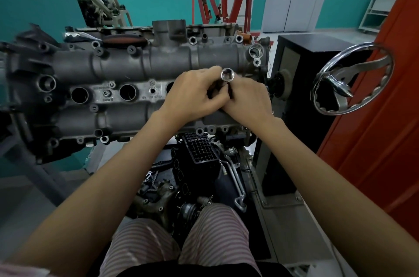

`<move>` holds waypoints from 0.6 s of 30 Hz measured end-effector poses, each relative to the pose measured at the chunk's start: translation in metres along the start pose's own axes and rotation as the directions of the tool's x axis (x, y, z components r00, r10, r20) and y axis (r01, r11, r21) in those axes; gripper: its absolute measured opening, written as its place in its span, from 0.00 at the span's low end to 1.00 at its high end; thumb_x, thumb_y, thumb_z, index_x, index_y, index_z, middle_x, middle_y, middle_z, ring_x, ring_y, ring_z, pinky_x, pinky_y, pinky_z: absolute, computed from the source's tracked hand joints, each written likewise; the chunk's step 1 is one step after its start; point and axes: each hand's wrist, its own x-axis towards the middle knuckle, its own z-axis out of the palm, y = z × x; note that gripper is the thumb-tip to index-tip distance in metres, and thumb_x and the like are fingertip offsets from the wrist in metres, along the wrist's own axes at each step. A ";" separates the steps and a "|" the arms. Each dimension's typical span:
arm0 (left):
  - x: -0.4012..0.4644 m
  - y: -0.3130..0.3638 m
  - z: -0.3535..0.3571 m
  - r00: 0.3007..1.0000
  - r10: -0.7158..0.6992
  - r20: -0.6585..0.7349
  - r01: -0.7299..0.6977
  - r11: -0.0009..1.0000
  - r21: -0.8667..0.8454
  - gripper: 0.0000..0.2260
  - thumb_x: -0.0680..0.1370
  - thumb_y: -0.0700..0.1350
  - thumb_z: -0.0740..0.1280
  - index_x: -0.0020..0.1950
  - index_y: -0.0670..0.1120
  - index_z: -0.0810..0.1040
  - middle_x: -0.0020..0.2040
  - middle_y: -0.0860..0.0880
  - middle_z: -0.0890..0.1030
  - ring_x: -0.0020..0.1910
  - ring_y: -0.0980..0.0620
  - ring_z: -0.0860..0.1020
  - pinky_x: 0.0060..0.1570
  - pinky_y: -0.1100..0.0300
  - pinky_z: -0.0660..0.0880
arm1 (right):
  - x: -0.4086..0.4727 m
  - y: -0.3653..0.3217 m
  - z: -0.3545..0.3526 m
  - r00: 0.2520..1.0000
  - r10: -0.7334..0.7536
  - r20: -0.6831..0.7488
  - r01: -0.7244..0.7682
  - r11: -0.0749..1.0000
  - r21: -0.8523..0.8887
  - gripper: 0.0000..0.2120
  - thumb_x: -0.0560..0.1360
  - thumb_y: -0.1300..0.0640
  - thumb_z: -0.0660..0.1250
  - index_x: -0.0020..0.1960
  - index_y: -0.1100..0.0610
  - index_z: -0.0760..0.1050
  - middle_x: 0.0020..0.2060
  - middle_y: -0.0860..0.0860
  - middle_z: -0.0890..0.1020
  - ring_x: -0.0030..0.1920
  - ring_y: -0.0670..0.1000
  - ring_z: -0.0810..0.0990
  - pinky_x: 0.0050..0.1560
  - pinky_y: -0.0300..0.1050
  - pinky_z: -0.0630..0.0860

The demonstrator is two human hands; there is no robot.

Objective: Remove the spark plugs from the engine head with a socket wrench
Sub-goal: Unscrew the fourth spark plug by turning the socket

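Hands joined over the engine head (140, 61), working a socket (227, 74).

My left hand (195, 95) and right hand (248, 97) meet above the plug wells, fingers of both curled around a dark tool with the chrome socket at its top, open end facing up. 2 open spark plug wells (79, 95) show to the left; a chrome handwheel (353, 79) stands to the right.

Most of the socket (227, 74) is covered by the left hand (195, 93) and right hand (248, 97); only its open end is seen, and what is gripped beneath cannot be told. The right-hand plug wells of the engine head (127, 65) are hidden by the hands, and its left end is cut off by the frame edge. The cast lettering between the wells is too small to be read.
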 end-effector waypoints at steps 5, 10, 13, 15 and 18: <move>0.000 -0.001 0.001 1.000 0.018 0.013 -0.019 1.000 0.024 0.14 0.72 0.49 0.58 0.34 0.38 0.70 0.28 0.49 0.69 0.27 0.46 0.69 0.27 0.52 0.67 | -0.002 -0.002 -0.003 1.000 -0.026 -0.017 0.027 0.999 0.030 0.07 0.68 0.51 0.57 0.33 0.52 0.64 0.28 0.54 0.74 0.31 0.57 0.72 0.28 0.43 0.52; 0.001 -0.001 0.000 1.000 -0.014 -0.014 0.014 1.000 0.008 0.12 0.71 0.49 0.58 0.39 0.40 0.69 0.32 0.49 0.71 0.30 0.45 0.71 0.30 0.53 0.68 | 0.000 0.000 -0.001 1.000 -0.002 0.008 0.002 0.999 0.054 0.13 0.70 0.49 0.57 0.47 0.58 0.66 0.33 0.47 0.73 0.30 0.51 0.71 0.28 0.42 0.62; 0.000 0.000 0.002 1.000 -0.003 -0.008 0.004 0.999 0.032 0.12 0.71 0.49 0.58 0.35 0.40 0.70 0.30 0.48 0.70 0.29 0.46 0.70 0.29 0.53 0.68 | 0.000 0.000 -0.001 1.000 0.007 0.022 -0.007 1.000 -0.007 0.08 0.71 0.49 0.59 0.40 0.54 0.64 0.32 0.50 0.74 0.34 0.55 0.75 0.29 0.43 0.57; 0.000 -0.001 0.003 1.000 -0.006 -0.015 0.006 0.999 0.042 0.15 0.72 0.49 0.59 0.33 0.38 0.73 0.28 0.47 0.72 0.27 0.48 0.70 0.28 0.54 0.68 | -0.001 -0.001 -0.003 1.000 0.013 0.010 -0.013 1.000 0.000 0.08 0.70 0.49 0.57 0.35 0.51 0.64 0.32 0.53 0.76 0.34 0.56 0.74 0.29 0.44 0.54; 0.000 -0.003 0.002 1.000 0.002 0.004 -0.002 0.999 0.045 0.19 0.73 0.50 0.58 0.33 0.36 0.75 0.27 0.45 0.73 0.27 0.47 0.71 0.28 0.52 0.68 | -0.002 -0.003 -0.004 1.000 0.002 0.009 -0.002 0.999 0.032 0.06 0.68 0.51 0.55 0.35 0.51 0.62 0.29 0.49 0.69 0.31 0.52 0.68 0.27 0.42 0.53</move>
